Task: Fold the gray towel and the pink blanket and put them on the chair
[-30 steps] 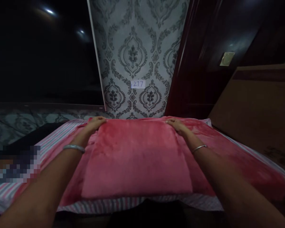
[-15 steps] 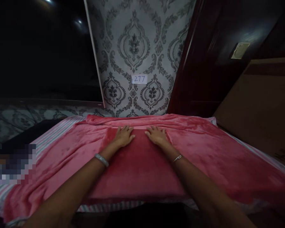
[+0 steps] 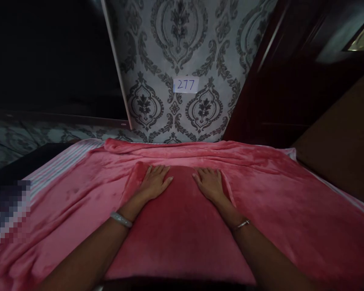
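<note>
A folded pink-red plush piece (image 3: 183, 226), with a nap like a fleece blanket, lies in the middle in front of me. Flat on its far left part rests my left hand (image 3: 156, 182), fingers spread, a pale bangle on the wrist. My right hand (image 3: 210, 182) presses flat on the far right part, fingers also apart, with a thin silver bracelet above it. Neither hand grips anything. Beneath the folded piece spreads a larger pink-red plush blanket (image 3: 291, 202), wrinkled at the left and bunched along the far edge.
A striped sheet (image 3: 59, 161) shows under the blanket at the left. Patterned wallpaper (image 3: 176, 52) bears a paper label (image 3: 186, 85) reading 277. A large dark screen (image 3: 48, 60) stands at the left, a dark red wooden panel (image 3: 279, 93) at the right, beside a brown board (image 3: 342, 133).
Both hands have left the folded piece's far corners, moved inward and nearer, and now lie flat on it. Its far edge has come down nearer me. The view has tilted down.
</note>
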The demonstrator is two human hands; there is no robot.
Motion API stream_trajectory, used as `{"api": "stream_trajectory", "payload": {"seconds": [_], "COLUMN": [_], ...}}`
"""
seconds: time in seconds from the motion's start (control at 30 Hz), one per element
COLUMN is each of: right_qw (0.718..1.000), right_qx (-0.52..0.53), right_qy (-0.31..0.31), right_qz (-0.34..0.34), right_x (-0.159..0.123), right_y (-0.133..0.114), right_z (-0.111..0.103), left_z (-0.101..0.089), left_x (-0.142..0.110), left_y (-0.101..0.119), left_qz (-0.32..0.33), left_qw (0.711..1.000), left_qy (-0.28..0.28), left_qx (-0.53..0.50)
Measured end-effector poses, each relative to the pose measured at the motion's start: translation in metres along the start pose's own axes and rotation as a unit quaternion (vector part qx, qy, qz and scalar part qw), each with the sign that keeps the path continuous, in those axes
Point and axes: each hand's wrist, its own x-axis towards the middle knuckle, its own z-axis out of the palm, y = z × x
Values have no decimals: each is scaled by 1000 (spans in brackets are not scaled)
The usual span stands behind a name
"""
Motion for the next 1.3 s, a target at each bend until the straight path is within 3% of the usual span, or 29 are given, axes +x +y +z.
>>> {"api": "stream_trajectory", "payload": {"seconds": [0.2,0.37,0.47,0.57,0.73,0.87,0.97,1.13,1.3], "right_qw": [1000,1000,1000,999,1000,998,997,997,998], "right_qx": [-5,-17,-23,-23,26,39,46,63,48], "right_qy": [10,1,-12,-24,8,54,65,49,-7], "right_qz": [-2,-1,-1,31,5,-11,-6,2,28], "right_x": [-1,-2,-6,-15,-27,-28,-28,-30,-29], "right_y": [1,-4,7,31,61,68,70,68,59], "right_z": [5,-5,-15,-17,6,24,27,23,-2], "left_z": [2,-10,-23,-30,-11,9,7,-10,-29], "left_x": [-3,-8,-12,-18,-17,-10,-11,-19,-18], "left_y": [1,6,-5,-30,-68,-79,-78,-63,-48], "left_qz": [1,-2,-9,-43,-65,-56,-47,-67,-103], "left_qw": [1000,999,997,995,995,992,993,996,993], "left_qy": [14,40,53,61,75,116,107,46,-1], "left_qx": [-3,8,51,72,15,8,13,39,59]}}
